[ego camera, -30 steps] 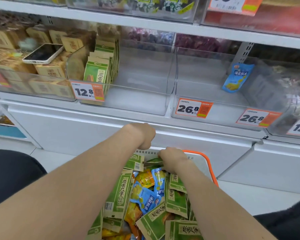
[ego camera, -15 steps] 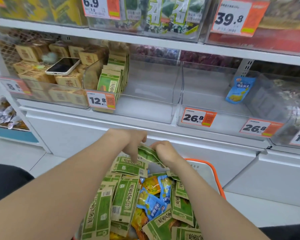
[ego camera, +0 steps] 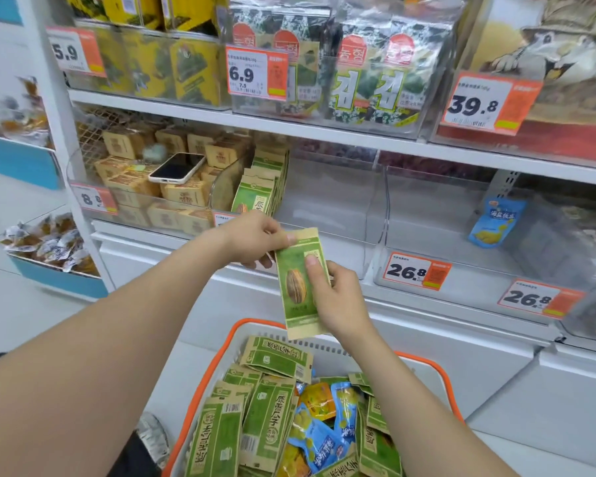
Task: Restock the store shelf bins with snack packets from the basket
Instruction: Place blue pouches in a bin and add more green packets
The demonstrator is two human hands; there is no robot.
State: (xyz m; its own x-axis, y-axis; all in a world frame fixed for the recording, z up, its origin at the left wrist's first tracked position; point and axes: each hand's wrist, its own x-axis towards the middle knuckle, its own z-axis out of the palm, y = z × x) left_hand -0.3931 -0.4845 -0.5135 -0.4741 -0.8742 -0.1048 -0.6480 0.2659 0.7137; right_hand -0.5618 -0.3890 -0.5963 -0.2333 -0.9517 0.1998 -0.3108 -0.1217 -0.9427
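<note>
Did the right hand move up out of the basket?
Yes. The right hand, pinching a green paper snack packet, rose above the orange-rimmed white plastic basket.

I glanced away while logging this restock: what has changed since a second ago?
The left hand and right hand rose out of the basket and now hold one green packet upright, the left pinching its top. The phone, the binned packets and the blue packet in its bin stayed put.

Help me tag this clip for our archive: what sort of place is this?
Likely a shop's snack aisle: orange-and-white price tags on clear plastic shelf bins, foil seaweed packs above, an orange-rimmed white basket of snack packets. Left hand and right hand hold a green seed packet.
</note>
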